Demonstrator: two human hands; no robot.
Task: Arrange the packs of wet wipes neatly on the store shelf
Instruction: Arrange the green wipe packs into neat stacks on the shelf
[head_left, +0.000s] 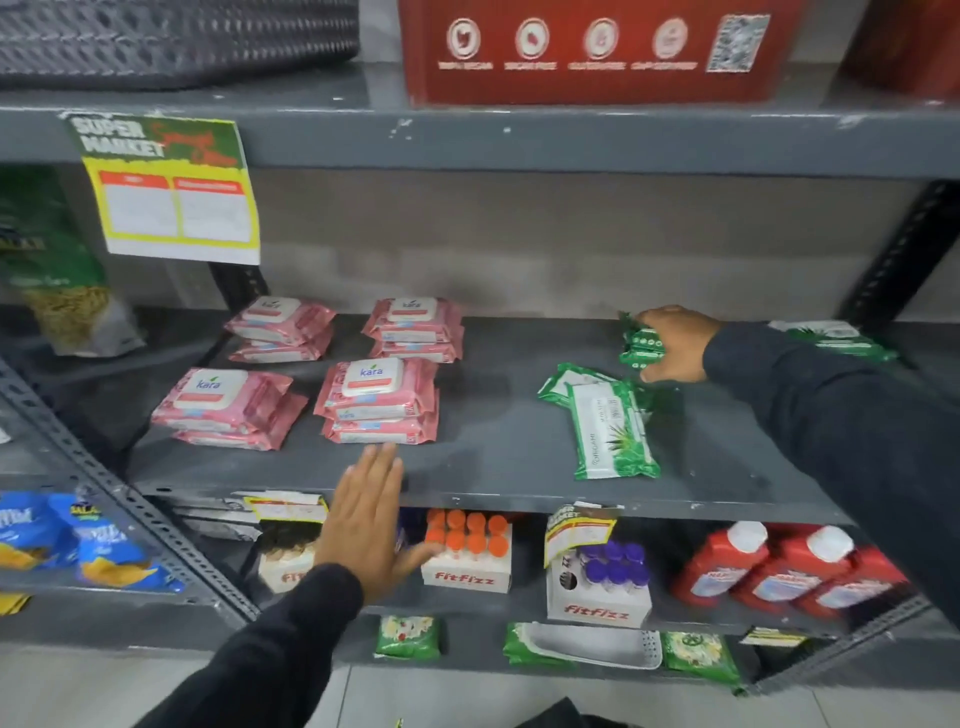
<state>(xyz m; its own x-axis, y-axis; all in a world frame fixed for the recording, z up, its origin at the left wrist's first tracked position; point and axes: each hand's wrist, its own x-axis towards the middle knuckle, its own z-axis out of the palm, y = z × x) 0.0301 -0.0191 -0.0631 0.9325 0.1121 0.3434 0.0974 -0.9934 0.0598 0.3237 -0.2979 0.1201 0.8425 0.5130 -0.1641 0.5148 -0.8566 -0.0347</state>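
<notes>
Pink Kara wet wipe packs lie in four small stacks on the left of the grey shelf (498, 441): back left (280, 327), back middle (414, 328), front left (228, 405) and front middle (379, 397). Two green aloe packs (608, 421) lie crooked and overlapping right of centre. Another green pack (836, 340) rests at the far right. My right hand (672, 345) grips a bundle of small green packs (640, 345) near the shelf's back. My left hand (363, 519) hovers flat, fingers together, just before the front middle stack, holding nothing.
A price label (171, 192) hangs from the shelf above. Below are Fitfizz boxes (597, 587) with orange and purple tubes, red bottles (779, 571) and green packets. Blue snack bags (78, 545) fill the neighbouring rack at left. A red carton (597, 49) stands overhead.
</notes>
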